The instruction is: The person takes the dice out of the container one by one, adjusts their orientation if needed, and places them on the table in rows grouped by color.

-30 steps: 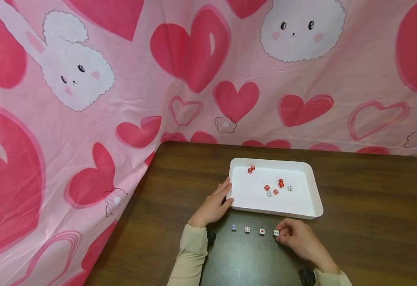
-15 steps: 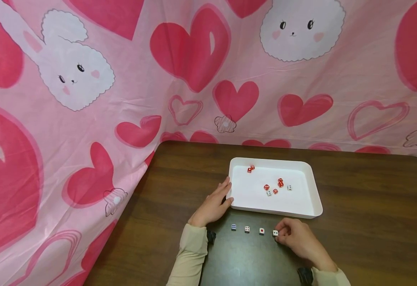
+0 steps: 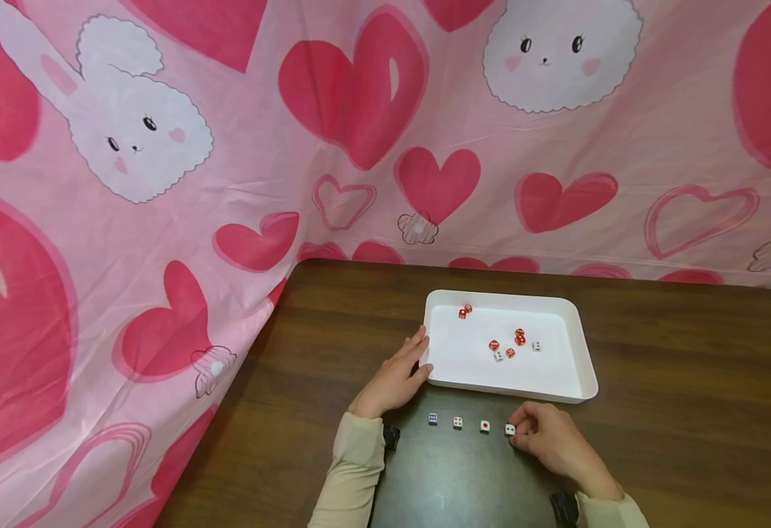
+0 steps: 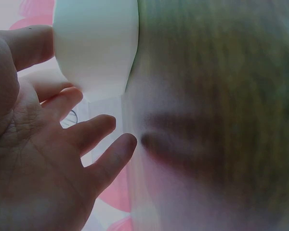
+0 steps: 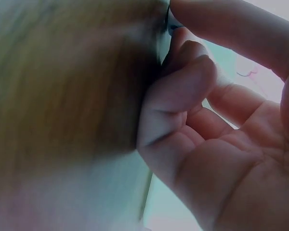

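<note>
The right hand [image 3: 546, 438] is pinching a small white cube die [image 3: 510, 430] on the wood-grain surface [image 3: 689, 411]; the left hand [image 3: 395, 378], fingers straight, is resting against the smooth white plastic tray [image 3: 573, 385].

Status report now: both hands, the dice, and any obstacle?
Left hand open, resting against white tray corner. Right hand pinches fourth white die, end of row on table. Nothing in the way.

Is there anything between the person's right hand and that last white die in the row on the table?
No. The right hand already touches the rightmost white die with its fingertips; nothing visible lies between them. The white tray sits just behind, clear of the row.
</note>
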### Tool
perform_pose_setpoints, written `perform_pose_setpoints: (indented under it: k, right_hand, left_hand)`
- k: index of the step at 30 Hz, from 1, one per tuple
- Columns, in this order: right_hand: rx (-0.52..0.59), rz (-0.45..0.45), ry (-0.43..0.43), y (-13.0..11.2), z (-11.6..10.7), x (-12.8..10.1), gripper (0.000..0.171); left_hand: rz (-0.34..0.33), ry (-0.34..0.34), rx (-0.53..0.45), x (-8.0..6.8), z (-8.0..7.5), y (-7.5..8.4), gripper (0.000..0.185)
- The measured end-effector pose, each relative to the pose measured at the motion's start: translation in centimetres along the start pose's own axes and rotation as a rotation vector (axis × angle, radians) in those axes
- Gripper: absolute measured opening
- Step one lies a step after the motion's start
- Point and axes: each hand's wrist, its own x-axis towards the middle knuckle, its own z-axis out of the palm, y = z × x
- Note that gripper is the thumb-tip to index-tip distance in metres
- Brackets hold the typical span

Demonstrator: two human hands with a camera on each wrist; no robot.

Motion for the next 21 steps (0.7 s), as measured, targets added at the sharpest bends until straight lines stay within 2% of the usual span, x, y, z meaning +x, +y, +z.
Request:
perform_pose_setpoints:
  k: [12, 21]
  right_hand:
    - [0.018, -0.003, -0.006, 0.0, -0.2, -0.4, 0.017]
    - [0.071, -0.104, -0.034, -0.1, -1.6, -0.6, 0.016]
  left_hand:
    - [-0.007, -0.006, 0.008, -0.1, 0.1, 0.0, 0.058]
    - [-0.005, -0.004, 0.015, 0.1, 0.0, 0.0, 0.058]
